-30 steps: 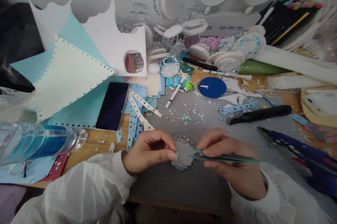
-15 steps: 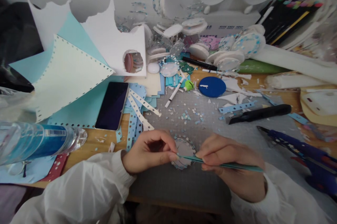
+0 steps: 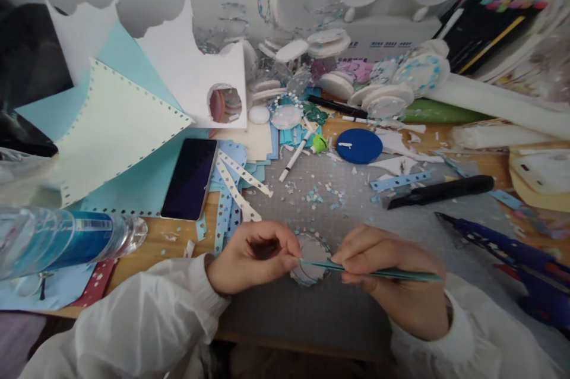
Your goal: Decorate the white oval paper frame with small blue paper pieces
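My left hand [image 3: 252, 257] is curled, thumb and forefinger pinching the left edge of a small clear round disc [image 3: 312, 257] with a beaded rim, held just above the grey cutting mat [image 3: 312, 308]. My right hand [image 3: 392, 281] is closed on teal tweezers [image 3: 378, 273] that lie level, their tips reaching across the disc to my left fingertips. Both arms wear white sleeves.
A dark phone [image 3: 190, 178] lies left of centre on light blue paper [image 3: 133, 189]. A clear bottle [image 3: 62, 239] lies at the left edge. A blue disc [image 3: 359, 146], a black knife [image 3: 439, 190], a purple glue gun [image 3: 507, 248] and paper scraps are scattered behind and to the right.
The tweezers have closed and their tips have slid left across the disc to my left fingertips. Both hands stay in nearly the same place.
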`<state>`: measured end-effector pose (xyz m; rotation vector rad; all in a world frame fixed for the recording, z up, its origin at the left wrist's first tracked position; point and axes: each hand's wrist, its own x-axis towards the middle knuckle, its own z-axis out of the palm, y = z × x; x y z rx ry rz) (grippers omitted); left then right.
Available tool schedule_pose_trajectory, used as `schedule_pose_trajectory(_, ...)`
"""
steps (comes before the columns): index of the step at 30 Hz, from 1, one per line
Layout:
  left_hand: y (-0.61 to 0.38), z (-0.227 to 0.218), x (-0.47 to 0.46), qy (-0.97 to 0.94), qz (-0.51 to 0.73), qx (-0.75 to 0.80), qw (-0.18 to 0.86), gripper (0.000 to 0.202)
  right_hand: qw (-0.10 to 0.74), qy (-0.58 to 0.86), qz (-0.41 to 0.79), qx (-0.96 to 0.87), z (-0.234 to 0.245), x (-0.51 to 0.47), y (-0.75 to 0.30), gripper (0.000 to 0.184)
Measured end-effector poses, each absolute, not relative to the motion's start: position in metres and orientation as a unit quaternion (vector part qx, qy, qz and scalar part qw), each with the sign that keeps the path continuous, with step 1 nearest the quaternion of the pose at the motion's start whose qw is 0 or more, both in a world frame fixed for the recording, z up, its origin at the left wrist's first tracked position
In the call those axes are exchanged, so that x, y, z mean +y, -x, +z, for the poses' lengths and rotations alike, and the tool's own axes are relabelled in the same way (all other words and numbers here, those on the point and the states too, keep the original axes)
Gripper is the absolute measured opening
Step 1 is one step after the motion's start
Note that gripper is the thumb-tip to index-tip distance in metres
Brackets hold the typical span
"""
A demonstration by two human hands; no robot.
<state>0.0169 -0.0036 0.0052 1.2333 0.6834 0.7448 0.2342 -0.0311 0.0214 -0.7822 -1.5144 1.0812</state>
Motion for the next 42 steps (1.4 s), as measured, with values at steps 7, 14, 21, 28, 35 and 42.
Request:
schedule_pose_trajectory(7, -0.016, 0.007, -0.002, -0.568, 0.342, 0.307, 0.683, 0.021, 0.543, 0.348, 0.469, -0.604, 0.019, -0.031, -0.233, 0.016)
schedule_pose_trajectory(14, -0.015, 0.008, -0.003, -0.628, 0.388, 0.289, 0.610, 0.015, 0.562, 0.376, 0.529, -0.513, 0.014, -0.031, -0.236, 0.009)
schedule_pose_trajectory(21, -0.018, 0.031, -0.005, -0.781, 0.402, 0.276, 0.390, 0.014, 0.553, 0.382, 0.587, -0.451, 0.011, -0.028, -0.231, 0.008)
schedule_pose_trajectory(28, -0.021, 0.039, -0.019, -0.768, 0.379, 0.322, 0.404, 0.005, 0.551, 0.362, 0.659, -0.362, 0.017, -0.029, -0.226, 0.013)
schedule_pose_trajectory(35, -0.017, 0.055, -0.041, -0.721, 0.391, 0.372, 0.435, 0.013, 0.565, 0.350, 0.688, -0.292, 0.009, -0.025, -0.235, 0.016)
schedule_pose_trajectory(42, 0.039, 0.074, -0.086, -0.677, 0.357, 0.495, 0.411, 0.022, 0.584, 0.307, 0.691, -0.294, 0.007, -0.021, -0.234, 0.015)
